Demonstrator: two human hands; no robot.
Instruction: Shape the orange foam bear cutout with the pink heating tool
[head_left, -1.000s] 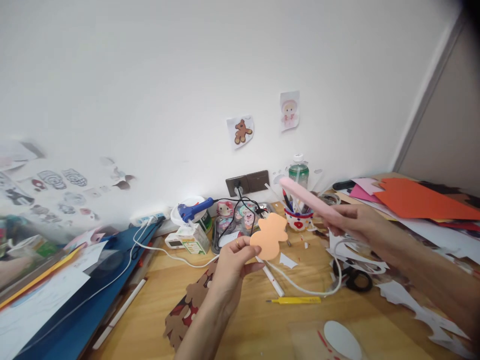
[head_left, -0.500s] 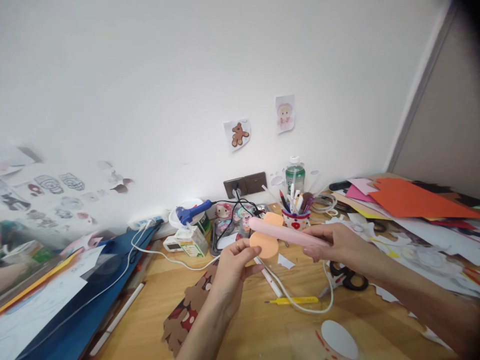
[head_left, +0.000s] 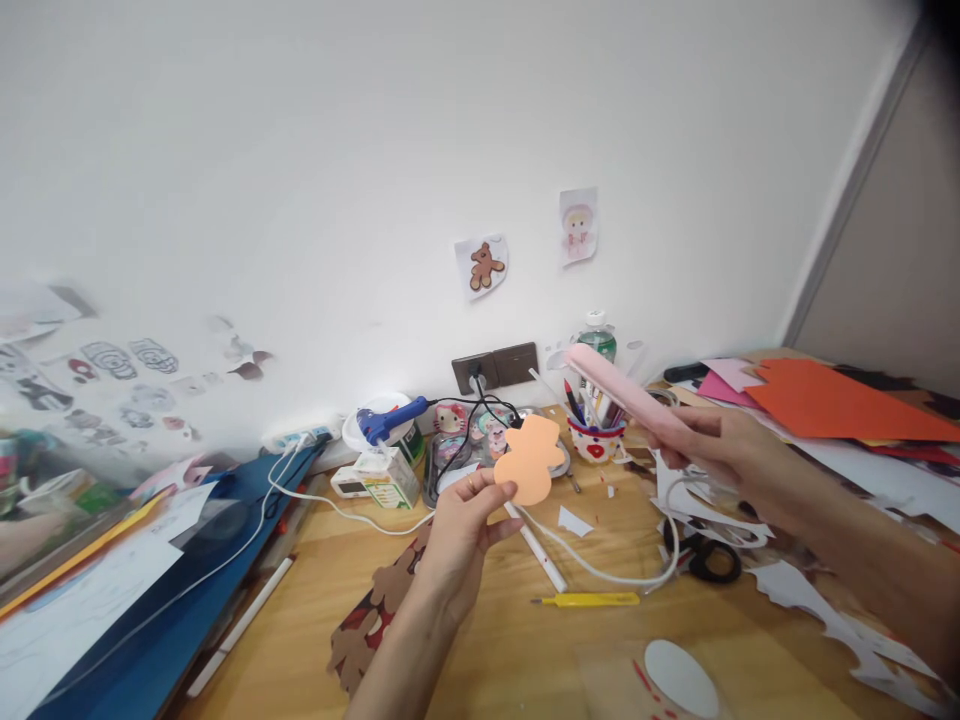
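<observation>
My left hand [head_left: 471, 520] pinches a flat orange cutout [head_left: 529, 462] by its lower left edge, thumb on top. The cutout has a rounded lower part and a wavy-edged upper part, and stands up above the table. My right hand [head_left: 694, 440] grips one end of a slim pink mini hair straightener [head_left: 619, 385], as it appears from its shape. Its rounded tip points up and left, apart from the cutout, in front of the pen cup. A white cord [head_left: 615, 580] loops over the table beneath both hands and rises toward my right hand.
A yellow craft knife [head_left: 592, 600], white stick [head_left: 544, 560] and black-handled scissors [head_left: 709, 560] lie on the table. Behind are a pen cup [head_left: 598, 440], blue glue gun [head_left: 390, 420] and small box [head_left: 386, 478]. Brown bear cutouts [head_left: 360, 640] lie front left; coloured sheets [head_left: 847, 400] right.
The pink hair straightener has moved up and right, away from the orange cutout, which it was overlapping in view. The cutout now shows whole, held in my left hand.
</observation>
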